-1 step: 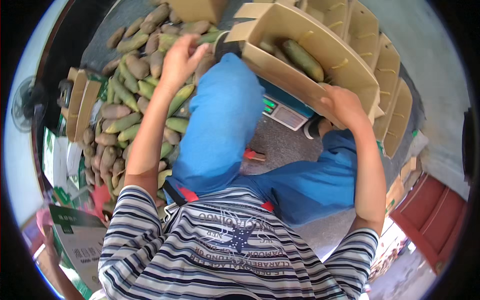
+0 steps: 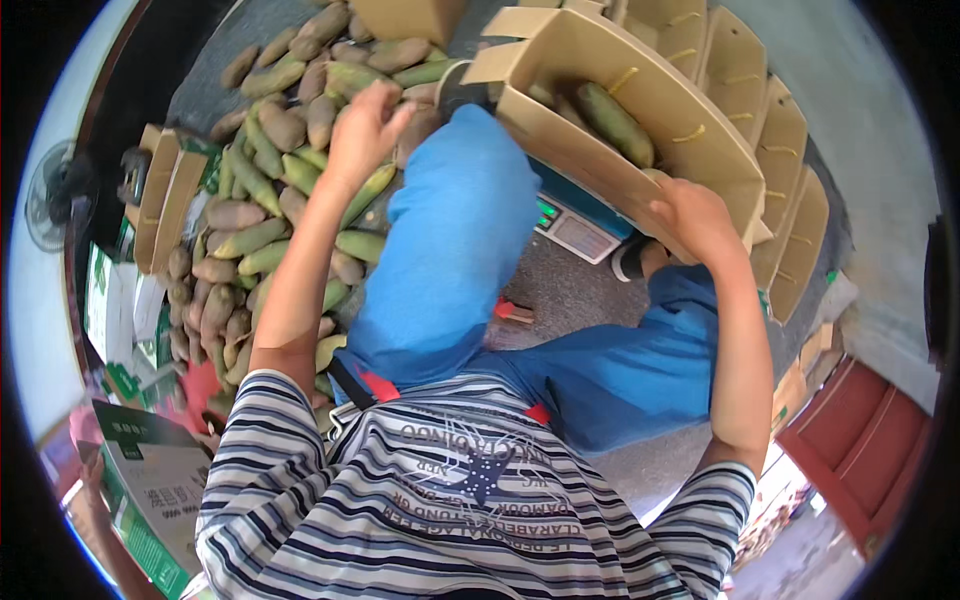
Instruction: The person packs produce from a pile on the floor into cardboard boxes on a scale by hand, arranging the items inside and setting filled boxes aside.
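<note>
My left hand (image 2: pixel 366 132) is over the right part of a pile of thick, cucumber-like vegetables (image 2: pixel 262 238), some green, some brown. Its thumb stands apart from the bent fingers, and nothing shows between them. At the near wall of an open cardboard box (image 2: pixel 590 150), my right hand (image 2: pixel 692 215) grips the upper edge, thumb outside and fingertips hidden inside. In the box lie a large green cucumber-like vegetable (image 2: pixel 615 125) and others partly hidden by the wall. Beneath the box is a scale (image 2: pixel 580 238) with a lit green display.
More open cardboard boxes (image 2: pixel 775 140) with yellow cord handles stand in a row behind and right. A fan (image 2: pixel 58 195) and another cardboard box (image 2: pixel 165 205) are at left. Lower left, another person's arm (image 2: pixel 110 530) is beside a green-and-white carton (image 2: pixel 150 470). A red-handled tool (image 2: pixel 514 311) lies between my legs.
The whole view shifts slightly. My left hand comes a little back toward me over the pile, while my right stays on the box edge. The carton at lower left has tilted slightly.
</note>
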`<act>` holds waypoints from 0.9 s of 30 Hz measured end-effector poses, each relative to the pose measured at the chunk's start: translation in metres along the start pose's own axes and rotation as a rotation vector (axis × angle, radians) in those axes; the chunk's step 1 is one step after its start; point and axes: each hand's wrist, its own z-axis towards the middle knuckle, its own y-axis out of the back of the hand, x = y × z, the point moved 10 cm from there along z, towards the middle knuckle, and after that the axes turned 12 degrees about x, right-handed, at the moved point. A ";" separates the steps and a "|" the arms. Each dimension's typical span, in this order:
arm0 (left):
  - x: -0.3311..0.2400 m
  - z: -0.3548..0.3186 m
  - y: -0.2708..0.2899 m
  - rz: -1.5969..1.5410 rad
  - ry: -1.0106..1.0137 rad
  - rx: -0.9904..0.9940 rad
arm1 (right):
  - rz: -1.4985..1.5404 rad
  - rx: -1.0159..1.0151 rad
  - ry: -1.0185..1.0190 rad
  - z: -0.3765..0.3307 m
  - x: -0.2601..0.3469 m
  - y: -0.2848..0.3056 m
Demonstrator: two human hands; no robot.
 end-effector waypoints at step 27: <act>0.155 -0.141 -0.133 0.380 0.377 0.425 | -0.039 0.086 -0.093 0.004 0.003 0.000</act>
